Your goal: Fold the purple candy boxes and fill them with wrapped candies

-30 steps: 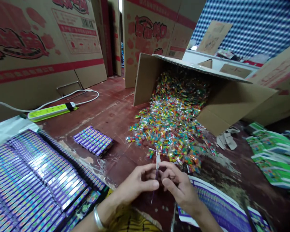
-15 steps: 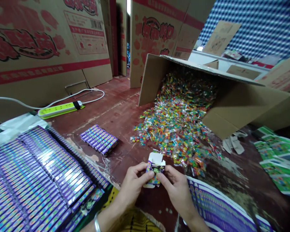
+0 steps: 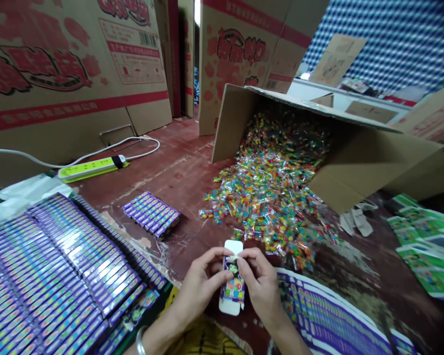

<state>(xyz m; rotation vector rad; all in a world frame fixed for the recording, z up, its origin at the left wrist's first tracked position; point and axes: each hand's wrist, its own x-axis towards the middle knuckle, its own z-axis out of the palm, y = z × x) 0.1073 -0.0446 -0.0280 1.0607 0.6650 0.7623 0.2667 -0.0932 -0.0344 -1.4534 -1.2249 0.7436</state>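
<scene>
A small printed candy box (image 3: 234,283), purple with a cartoon figure, is held upright between both hands, its white end flaps showing at top and bottom. My left hand (image 3: 203,281) pinches its left side, thumb on the front. From the right, my right hand (image 3: 259,278) grips the box's upper edge with thumb and fingers. Just beyond the hands spreads a heap of clear candy packets (image 3: 266,197), spilling from a tipped cardboard carton (image 3: 370,162). Beside my right wrist lies a fanned row of flat box blanks (image 3: 325,315).
Rows of filled purple boxes (image 3: 59,261) stand at the left. A smaller block of boxes (image 3: 151,213) sits mid-table. Behind are a yellow-green power strip (image 3: 92,168) with a white cord and large printed cartons (image 3: 74,64). Green printed packs (image 3: 425,246) lie at right.
The candy box has been turned so its narrow front faces me, with a white flap extending below. My right hand has shifted toward the box's top; both hands are closer together.
</scene>
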